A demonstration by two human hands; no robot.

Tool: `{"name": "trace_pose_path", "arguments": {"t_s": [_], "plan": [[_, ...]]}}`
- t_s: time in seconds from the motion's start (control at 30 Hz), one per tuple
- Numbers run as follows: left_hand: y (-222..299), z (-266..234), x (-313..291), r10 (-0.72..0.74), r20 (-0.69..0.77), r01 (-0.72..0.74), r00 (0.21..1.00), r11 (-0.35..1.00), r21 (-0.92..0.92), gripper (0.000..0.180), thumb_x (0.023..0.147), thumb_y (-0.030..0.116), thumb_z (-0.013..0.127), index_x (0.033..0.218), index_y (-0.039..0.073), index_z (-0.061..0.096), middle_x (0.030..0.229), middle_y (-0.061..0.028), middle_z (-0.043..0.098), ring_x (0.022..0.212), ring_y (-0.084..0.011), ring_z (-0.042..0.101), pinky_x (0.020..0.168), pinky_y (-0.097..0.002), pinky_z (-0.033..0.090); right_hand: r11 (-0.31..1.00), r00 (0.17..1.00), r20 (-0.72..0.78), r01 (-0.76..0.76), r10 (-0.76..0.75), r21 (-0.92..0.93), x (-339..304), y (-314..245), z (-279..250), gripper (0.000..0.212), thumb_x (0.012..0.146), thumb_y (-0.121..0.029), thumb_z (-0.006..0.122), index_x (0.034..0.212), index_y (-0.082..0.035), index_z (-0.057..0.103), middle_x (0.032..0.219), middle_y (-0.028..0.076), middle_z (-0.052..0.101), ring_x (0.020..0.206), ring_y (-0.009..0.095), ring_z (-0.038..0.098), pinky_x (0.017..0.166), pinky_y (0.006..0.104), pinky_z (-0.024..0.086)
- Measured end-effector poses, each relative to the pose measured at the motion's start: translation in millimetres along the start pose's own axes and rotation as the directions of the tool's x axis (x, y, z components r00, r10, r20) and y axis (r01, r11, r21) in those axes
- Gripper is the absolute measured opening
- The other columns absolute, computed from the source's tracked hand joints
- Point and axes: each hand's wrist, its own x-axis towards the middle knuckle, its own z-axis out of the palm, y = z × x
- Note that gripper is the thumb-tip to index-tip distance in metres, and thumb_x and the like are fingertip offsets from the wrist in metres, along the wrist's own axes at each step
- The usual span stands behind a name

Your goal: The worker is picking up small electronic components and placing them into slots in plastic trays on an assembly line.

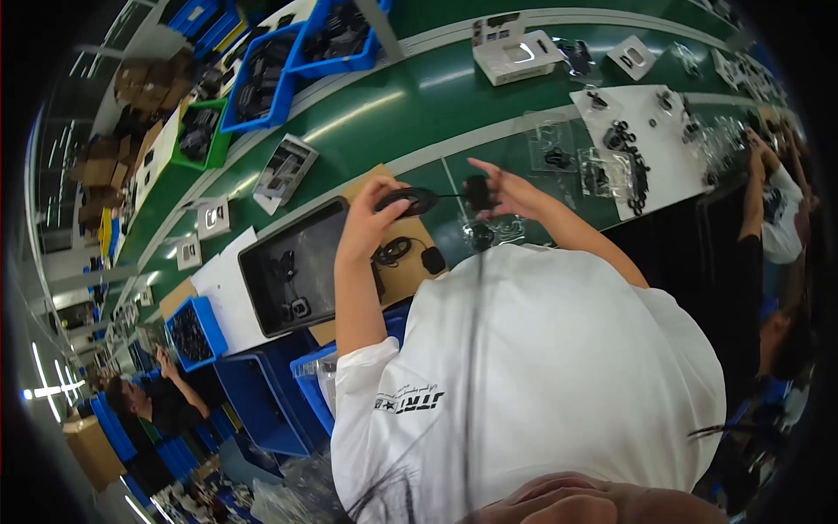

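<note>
My left hand [368,218] pinches a flat coil of black cable [410,200] above a brown cardboard sheet [403,236]. Just to its right, my right hand [513,192] holds a small black plug block [477,190]. A thin black wire runs between coil and block. Under my hands on the cardboard lie another coiled cable [393,251] and a black adapter [433,259]. A clear plastic bag [489,232] lies below my right hand. My white shirt hides the near table edge.
A black tray [292,288] with small black parts lies to the left. A white sheet [650,113] with black parts, clear bags [559,144] and a white box [517,58] lie on the green belt [419,105]. Blue bins [262,74] line the far left. Co-workers stand right [772,205] and lower left [153,402].
</note>
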Motion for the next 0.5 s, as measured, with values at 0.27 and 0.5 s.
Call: {"name": "trace_pose_path", "arguments": {"t_s": [0.27,0.5], "plan": [[-73,54,51,-0.563,0.311,0.515,0.766,0.826,0.229,0.033,0.081,0.004,0.07,0.107,0.004,0.05,0.104,-0.011,0.061,0.088,-0.0224,0.063,0.079,-0.0292,0.053,0.935,0.974,0.211,-0.148,0.082,0.322,-33,24,-69,0.044,0.09,-0.013,0.062,0.132,-0.014,0.05,0.121,0.016,0.06,0.104,0.025,0.061,0.084,0.0331,0.053],[-136,82,59,-0.408,0.362,-0.109,0.838,0.525,0.844,0.043,0.073,0.009,0.073,0.111,0.007,0.053,0.088,-0.0084,0.065,0.075,-0.0211,0.061,0.069,-0.032,0.049,0.988,0.973,-0.22,0.038,-0.072,-0.152,-30,67,-95,0.023,0.088,-0.009,0.061,0.112,-0.009,0.057,0.104,0.012,0.064,0.088,0.023,0.063,0.077,0.0322,0.051]]}}
